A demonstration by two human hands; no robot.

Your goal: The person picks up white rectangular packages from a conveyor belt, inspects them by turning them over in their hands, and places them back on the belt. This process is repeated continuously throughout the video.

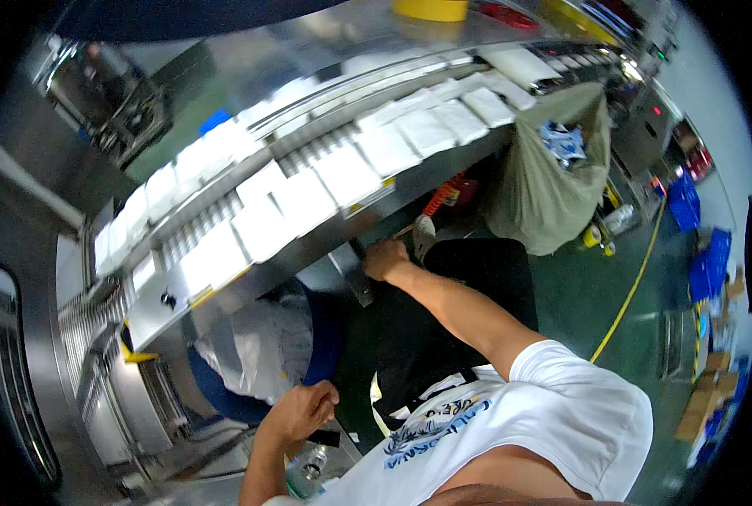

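My left hand [302, 411] hangs beside a blue bin [324, 325] lined with a pale plastic bag [262, 346]. Its fingers are curled together, and nothing shows in them. Below the front edge of the conveyor [367, 198], my right hand [384, 258] is closed next to a metal strut [352, 271]. Whatever lies inside its fingers is hidden. Rows of flat white packets [285, 202] lie on the conveyor rollers, some overlapping, beyond both hands.
An olive sack [553, 198] with blue-and-white wrappers [561, 142] hangs at the conveyor's right end. An orange coiled hose [443, 192] runs beneath. Blue crates [709, 263] and cardboard boxes [705, 396] stand at the far right. Steel machinery [98, 93] stands at the left.
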